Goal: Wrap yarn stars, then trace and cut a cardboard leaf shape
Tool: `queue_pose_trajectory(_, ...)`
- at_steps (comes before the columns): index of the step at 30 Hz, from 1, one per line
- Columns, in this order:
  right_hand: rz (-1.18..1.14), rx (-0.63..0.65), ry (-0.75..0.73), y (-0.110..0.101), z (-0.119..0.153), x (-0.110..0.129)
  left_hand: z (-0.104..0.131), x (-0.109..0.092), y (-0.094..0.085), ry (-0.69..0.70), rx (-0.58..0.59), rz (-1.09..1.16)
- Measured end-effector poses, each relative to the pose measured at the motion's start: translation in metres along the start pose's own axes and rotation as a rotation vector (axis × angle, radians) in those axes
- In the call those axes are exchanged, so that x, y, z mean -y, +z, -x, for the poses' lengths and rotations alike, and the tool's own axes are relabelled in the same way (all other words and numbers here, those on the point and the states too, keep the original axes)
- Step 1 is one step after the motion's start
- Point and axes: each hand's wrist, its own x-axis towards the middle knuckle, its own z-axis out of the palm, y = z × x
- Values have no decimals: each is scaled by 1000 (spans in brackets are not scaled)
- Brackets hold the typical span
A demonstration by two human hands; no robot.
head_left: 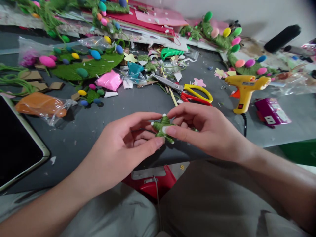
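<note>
A small green star-like piece [162, 125], wrapped in yarn with white tips and a white centre, is held between both hands above the front of the grey table. My left hand [123, 144] pinches its left side, thumb below and index finger at the top tip. From the right, my right hand [204, 130] grips it with the thumb on the white centre. The curled fingers behind the piece are partly hidden. Scissors [184, 89] with yellow and red handles lie just beyond the hands.
A yellow glue gun [244, 90] and a purple packet [273, 112] are at the right. At the left lie a dark-screened tablet [19, 141], an orange bag [43, 105] and a pink bag [109, 80]. Green leaf shapes [86, 65], coloured eggs and paper scraps cover the back.
</note>
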Motion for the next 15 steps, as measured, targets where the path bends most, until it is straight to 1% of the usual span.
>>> queue_pose_trajectory(8,37,13,-10,4,-2,-5,1,0,-1,-39,25,29)
queue_pose_trajectory(12,-32,60,26,1,-3,-3,-1,1,0,-58,39,56)
queue_pose_trajectory(15,-84,65,44,0,-4,-1,-2,1,1,-60,37,52)
